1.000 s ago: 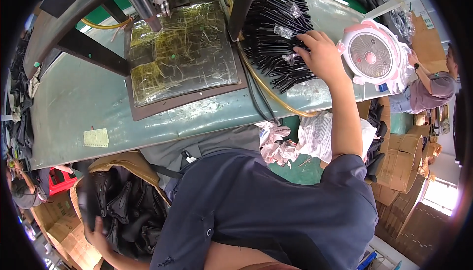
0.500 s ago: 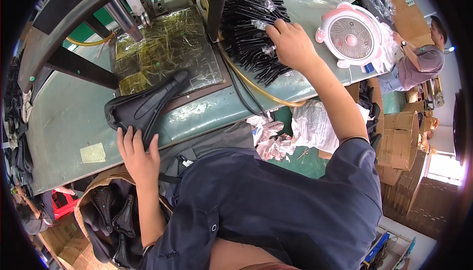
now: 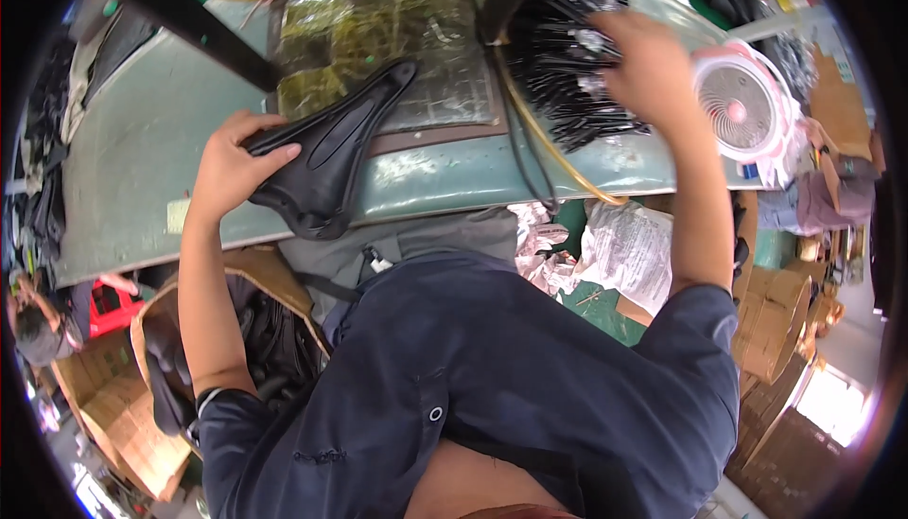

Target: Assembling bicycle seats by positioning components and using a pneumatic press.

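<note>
A black bicycle saddle (image 3: 331, 155) lies with its narrow nose over the film-covered plate (image 3: 445, 74) and its wide rear toward me, at the bench's near edge. My left hand (image 3: 232, 164) is closed on the saddle's left side, thumb on top; the other fingers are partly hidden. To the right, my right hand (image 3: 653, 70) is at a pile of thin black strips (image 3: 558, 55), some with bits of clear wrap. Motion blurs this hand, so what its fingers hold does not show.
Dark frame legs (image 3: 203, 32) and a yellow hose (image 3: 539, 131) stand around the plate. A pink-and-white fan (image 3: 742, 107) is past the strips. Below the bench (image 3: 123, 178) sits a box (image 3: 274, 268) of black saddles. Another person (image 3: 837, 188) works at far right.
My left hand has gone from the saddle's near end to its left side. The saddle has turned, its rear now toward me. My right hand stays at the strips. The whole view has shifted.
</note>
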{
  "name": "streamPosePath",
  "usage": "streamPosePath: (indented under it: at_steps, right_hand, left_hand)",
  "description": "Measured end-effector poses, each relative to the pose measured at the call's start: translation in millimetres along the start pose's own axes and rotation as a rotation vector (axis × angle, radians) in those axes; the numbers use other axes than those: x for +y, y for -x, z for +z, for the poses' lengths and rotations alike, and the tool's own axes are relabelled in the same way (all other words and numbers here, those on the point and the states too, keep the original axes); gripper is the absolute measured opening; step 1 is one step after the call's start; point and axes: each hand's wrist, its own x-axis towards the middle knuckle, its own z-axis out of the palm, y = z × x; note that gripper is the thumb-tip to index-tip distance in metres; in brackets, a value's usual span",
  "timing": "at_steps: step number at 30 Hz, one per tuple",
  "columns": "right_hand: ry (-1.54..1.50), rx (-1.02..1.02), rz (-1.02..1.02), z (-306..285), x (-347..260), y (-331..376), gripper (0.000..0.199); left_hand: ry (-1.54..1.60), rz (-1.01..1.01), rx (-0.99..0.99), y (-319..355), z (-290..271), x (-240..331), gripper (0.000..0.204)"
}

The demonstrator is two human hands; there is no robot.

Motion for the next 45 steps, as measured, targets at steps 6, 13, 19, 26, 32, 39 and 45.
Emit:
streamPosePath:
  at_steps: [6, 13, 19, 26, 32, 39, 45]
  right_hand:
    - [-0.768, -0.147, 0.13, 0, -73, 44, 0.065]
    - [-1.232, -0.295, -0.226, 40, -163, 53, 0.049]
    - [-1.033, -0.148, -0.239, 57, -186, 66, 0.026]
    - [-0.938, -0.175, -0.491, 47, -186, 61, 0.03]
    - [-0.945, -0.047, -0.562, 52, -206, 53, 0.022]
    - [-0.969, -0.117, -0.491, 52, -207, 51, 0.019]
    - [-1.026, -0.169, -0.52, 48, -202, 43, 0.019]
  left_hand:
    - [0.67, -0.021, -0.161, 35, 43, -1, 0.027]
    - [0.89, -0.067, -0.16, 70, 87, 19, 0.04]
    - [0.809, 0.018, -0.164, 94, 92, 23, 0.044]
    - [0.825, 0.043, -0.178, 105, 100, 25, 0.032]
    - [0.731, 0.071, -0.189, 106, 96, 41, 0.042]
    - [0.783, 0.16, -0.107, 110, 102, 35, 0.032]
    - [0.731, 0.056, -0.146, 110, 91, 48, 0.044]
